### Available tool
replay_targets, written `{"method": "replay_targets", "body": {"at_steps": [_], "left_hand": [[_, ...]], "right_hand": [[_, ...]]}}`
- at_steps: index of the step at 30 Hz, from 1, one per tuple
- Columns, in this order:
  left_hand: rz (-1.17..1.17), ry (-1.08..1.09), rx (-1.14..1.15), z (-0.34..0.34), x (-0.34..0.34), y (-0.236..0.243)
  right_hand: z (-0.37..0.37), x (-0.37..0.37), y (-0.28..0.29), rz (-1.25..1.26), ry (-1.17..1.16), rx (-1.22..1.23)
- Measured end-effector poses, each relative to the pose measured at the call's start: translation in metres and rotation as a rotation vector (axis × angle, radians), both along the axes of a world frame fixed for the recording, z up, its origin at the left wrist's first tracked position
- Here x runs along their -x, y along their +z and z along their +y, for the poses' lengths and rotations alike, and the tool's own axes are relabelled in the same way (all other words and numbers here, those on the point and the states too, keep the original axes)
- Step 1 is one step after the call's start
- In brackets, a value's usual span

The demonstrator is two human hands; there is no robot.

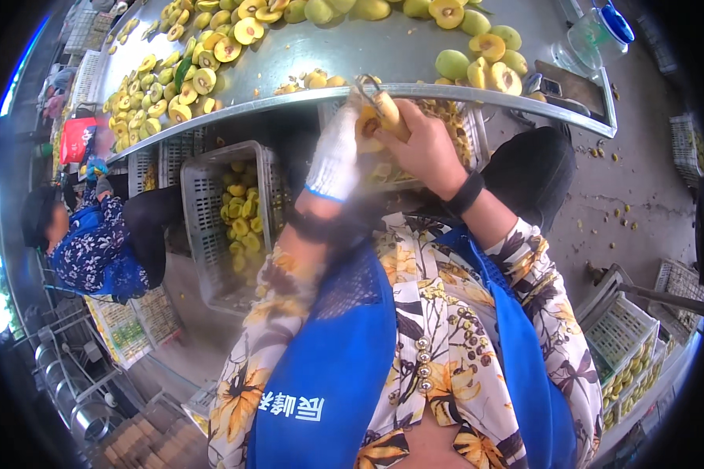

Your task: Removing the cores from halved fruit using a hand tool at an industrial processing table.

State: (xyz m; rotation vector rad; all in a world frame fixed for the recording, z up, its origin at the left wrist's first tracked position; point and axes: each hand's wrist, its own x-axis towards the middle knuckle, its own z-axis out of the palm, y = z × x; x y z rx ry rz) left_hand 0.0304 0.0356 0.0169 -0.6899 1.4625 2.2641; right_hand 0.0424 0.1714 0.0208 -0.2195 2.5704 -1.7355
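Note:
My left hand (338, 152), in a white knitted glove, is closed on a halved yellow stone fruit (367, 125) whose cut face shows a brown pit area. My bare right hand (430, 148) grips the thick pale-yellow handle of a pitting tool (389, 112); its looped metal end reaches up by the table edge. Both hands meet just in front of the metal table (328, 59), above a crate (477, 133) holding fruit scraps. On the table lie whole green fruits (451, 65) and many cut halves (227, 49).
A grey crate (199, 234) of fruit halves stands to the left. Farther left sits a co-worker (94, 242) in blue. A clear jar with a blue lid (602, 33) and a phone (550, 87) are at the table's right end. Fruit-filled crates (622, 332) stand lower right.

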Motion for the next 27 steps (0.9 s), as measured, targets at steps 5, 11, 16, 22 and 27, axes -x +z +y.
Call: {"method": "replay_targets", "body": {"at_steps": [5, 11, 16, 22, 27], "left_hand": [[0.519, -0.236, 0.415, 0.001, -0.013, 0.004], [0.948, -0.038, 0.502, -0.002, -0.008, -0.037], [0.099, 0.106, 0.043, -0.007, -0.004, -0.002], [0.481, 0.051, 0.093, -0.030, -0.010, -0.059], [0.254, 0.168, -0.170, -0.018, -0.001, -0.042]], "right_hand": [[-0.002, -0.004, -0.012, 0.161, -0.065, -0.096], [-0.008, -0.011, -0.007, 0.226, 0.131, -0.188], [-0.020, -0.022, -0.014, -0.027, -0.092, -0.101], [-0.015, -0.026, -0.006, -0.058, -0.003, -0.198], [-0.019, -0.035, -0.030, -0.062, 0.109, -0.184]]}}
